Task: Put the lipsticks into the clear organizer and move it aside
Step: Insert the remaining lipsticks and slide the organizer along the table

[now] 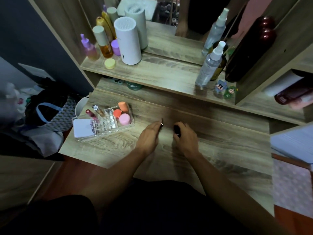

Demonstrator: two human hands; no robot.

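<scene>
Both my hands are low over the wooden desk (194, 150), near each other but not touching. My right hand (186, 135) is closed around a short black lipstick (177, 129), its top end poking out above my fingers. My left hand (149, 135) looks curled over something thin and dark; only a small tip (162, 123) shows, so I cannot tell whether I am gripping it or just covering it.

The clear organizer (103, 122) sits well to the left, near the desk's left edge. Two tubes (94, 111) already stand in its small slots, tilted; beside them are round pink and orange pots (125, 118) and a white card (83, 128).

Risks, as I judge them:
- The slots are narrow, so a slanted entry could catch on the dividers.
- Knocking the leaning tubes could tip them out.
- Sliding the organizer further left could push it off the edge.
</scene>
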